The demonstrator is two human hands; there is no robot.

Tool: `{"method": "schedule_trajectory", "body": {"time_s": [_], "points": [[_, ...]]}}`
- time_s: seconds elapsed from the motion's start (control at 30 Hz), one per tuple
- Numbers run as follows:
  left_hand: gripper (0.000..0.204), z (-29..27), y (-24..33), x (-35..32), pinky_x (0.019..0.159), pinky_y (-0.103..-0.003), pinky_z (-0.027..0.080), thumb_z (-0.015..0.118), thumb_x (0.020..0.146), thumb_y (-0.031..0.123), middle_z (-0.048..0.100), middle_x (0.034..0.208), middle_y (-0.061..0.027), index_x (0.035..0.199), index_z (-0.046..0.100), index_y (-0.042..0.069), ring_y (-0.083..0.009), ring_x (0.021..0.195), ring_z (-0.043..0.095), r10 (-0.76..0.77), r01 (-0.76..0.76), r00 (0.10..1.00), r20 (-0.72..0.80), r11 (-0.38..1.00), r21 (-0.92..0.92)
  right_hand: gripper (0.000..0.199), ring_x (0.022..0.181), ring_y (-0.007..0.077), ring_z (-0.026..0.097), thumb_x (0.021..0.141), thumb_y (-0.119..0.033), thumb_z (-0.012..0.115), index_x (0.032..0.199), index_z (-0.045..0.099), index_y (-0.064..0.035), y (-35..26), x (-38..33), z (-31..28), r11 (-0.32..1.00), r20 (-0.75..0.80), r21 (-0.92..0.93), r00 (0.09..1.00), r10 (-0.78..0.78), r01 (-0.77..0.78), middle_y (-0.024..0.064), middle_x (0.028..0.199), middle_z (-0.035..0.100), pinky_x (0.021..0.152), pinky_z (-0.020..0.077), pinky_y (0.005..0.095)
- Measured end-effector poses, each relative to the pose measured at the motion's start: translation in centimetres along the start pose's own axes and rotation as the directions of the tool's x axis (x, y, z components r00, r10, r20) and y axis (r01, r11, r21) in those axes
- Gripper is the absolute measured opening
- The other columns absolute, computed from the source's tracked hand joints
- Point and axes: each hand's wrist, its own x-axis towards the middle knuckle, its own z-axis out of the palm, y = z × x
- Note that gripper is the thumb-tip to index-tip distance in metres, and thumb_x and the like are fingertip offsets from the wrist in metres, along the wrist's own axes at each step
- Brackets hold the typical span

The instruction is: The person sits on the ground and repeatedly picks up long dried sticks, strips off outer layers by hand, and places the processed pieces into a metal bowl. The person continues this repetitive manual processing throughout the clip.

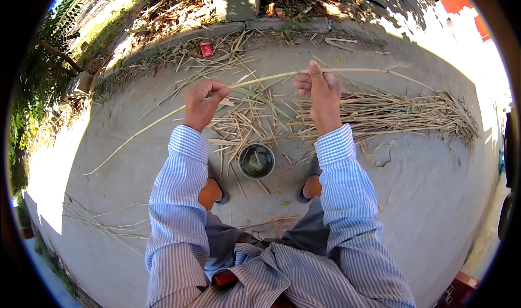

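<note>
A long, thin, pale yellow-green dry stalk (266,79) stretches across in front of me, held up above the ground. Its left end droops well past my left hand (203,104), whose thumb and fingers pinch it. My right hand (322,97) has its fingers curled at the stalk with the thumb pointing up, and the thin tip runs on to the right. Below my hands lie many short straw-coloured stalk pieces (239,124). Between my feet stands a round bowl (257,178) of dark water with something pale in it.
A thick pile of long dry stalks (401,113) lies on the right. Thin stalks (106,225) are scattered at the left. Beyond, a small red packet (205,49) rests near a low concrete kerb (187,38) backed by dry leaf litter (184,10).
</note>
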Motion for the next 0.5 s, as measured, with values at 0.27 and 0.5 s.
{"method": "schedule_trajectory", "body": {"time_s": [0.27, 0.5], "points": [[0.019, 1.1, 1.1, -0.3, 0.067, -0.027, 0.046, 0.071, 0.084, 0.018, 0.066, 0.078, -0.0044, 0.090, 0.066, 0.001, -0.0119, 0.068, 0.059, -0.169, 0.137, 0.985, -0.041, 0.896, -0.421, 0.050, 0.054, 0.0148, 0.061, 0.088, -0.042, 0.063, 0.090, 0.059, 0.0083, -0.7, 0.3, -1.3, 0.982, -0.058, -0.184, 0.997, -0.044, 0.033, 0.0151, 0.071, 0.065, 0.048, 0.0468, 0.0234], [0.027, -4.6, -2.4, 1.9, 0.071, -0.030, 0.045, 0.069, 0.085, 0.027, 0.068, 0.082, -0.0064, 0.091, 0.063, 0.001, -0.0166, 0.077, 0.061, 0.019, 0.051, 0.920, -0.390, 0.985, 0.167, 0.046, 0.056, 0.0160, 0.064, 0.091, -0.038, 0.061, 0.082, 0.058, 0.0069, -0.5, 0.1, -1.4, 0.990, -0.047, -0.134, 0.998, -0.040, 0.033, 0.0166, 0.071, 0.066, 0.046, 0.0480, 0.0234]]}}
